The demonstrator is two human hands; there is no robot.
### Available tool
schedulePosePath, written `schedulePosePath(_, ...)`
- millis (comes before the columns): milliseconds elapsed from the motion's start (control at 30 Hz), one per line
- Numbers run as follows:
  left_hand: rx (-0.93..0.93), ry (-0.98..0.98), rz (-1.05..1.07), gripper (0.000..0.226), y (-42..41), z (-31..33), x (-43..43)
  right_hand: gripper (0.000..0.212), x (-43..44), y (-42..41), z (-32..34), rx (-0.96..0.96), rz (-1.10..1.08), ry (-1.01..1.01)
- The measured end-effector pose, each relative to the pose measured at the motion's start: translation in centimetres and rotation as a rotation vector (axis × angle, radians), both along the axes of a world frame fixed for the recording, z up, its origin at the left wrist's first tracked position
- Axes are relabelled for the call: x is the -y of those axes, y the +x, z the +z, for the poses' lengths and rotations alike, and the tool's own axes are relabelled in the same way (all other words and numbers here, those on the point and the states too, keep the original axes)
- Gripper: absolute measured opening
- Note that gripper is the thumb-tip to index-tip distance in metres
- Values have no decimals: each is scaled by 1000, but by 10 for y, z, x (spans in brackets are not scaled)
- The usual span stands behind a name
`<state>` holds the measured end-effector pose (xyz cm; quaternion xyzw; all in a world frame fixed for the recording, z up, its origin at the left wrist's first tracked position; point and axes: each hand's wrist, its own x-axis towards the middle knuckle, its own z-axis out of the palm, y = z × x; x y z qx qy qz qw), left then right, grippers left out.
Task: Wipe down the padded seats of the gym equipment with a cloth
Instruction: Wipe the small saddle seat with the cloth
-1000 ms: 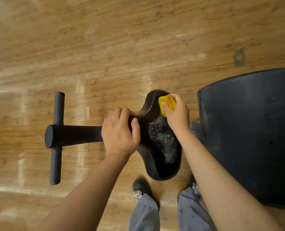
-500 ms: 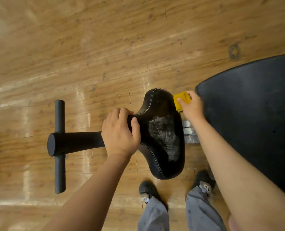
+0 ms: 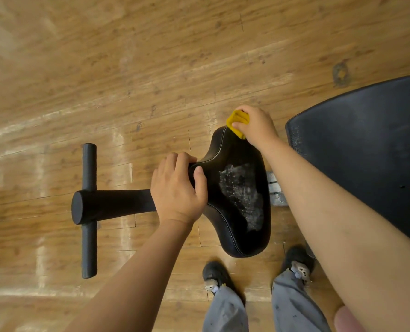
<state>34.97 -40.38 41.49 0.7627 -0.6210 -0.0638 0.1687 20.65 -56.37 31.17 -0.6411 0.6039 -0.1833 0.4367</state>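
Head view, looking straight down onto a floor (image 3: 151,68) of glossy wood-grain planks with pale glare streaks. At the far left stands a slim black crossbar (image 3: 89,248), a matte cylinder with rounded ends. It passes through a thicker black padded post (image 3: 113,206) with a flat round end cap, and the two form a T.

The post runs right, under the left hand (image 3: 177,190). This hand grips the narrow nose of the padded seat (image 3: 235,236), with its fingers curled together over the far side and the thumb laid on the top surface.

The seat is saddle-shaped, widening to the right. It is smooth black leather-like vinyl with a line of pale stitching along the rim. In the middle of it lies a grey, cracked, flaky patch (image 3: 243,195).

At the seat's far rim sits the cloth (image 3: 238,122), a small yellow folded wad that touches the edge and partly overhangs it. The right hand (image 3: 257,127) clamps the cloth, with its fingertips (image 3: 235,125) curled onto the wad.

Just beside the seat's right edge a scuffed grey metal bracket (image 3: 274,190) shows. Beyond the right forearm lies a large black pad (image 3: 366,152) with a pebbled grain and a curved edge.

Below, two dark shoes (image 3: 214,274) and grey trouser legs (image 3: 225,310) stand on the planks.
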Motion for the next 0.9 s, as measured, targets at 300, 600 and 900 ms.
schedulePosePath(300,-19,-13,0,28,0,-1,0,30,-63,-4,15,260,-94,28)
schedulePosePath(600,-18,2,-12,27,-1,-1,-1,24,-86,-60,-25,78,-424,265)
schedulePosePath(900,-18,-14,-26,32,2,-2,-2,33,-124,-39,-33,192,-546,288)
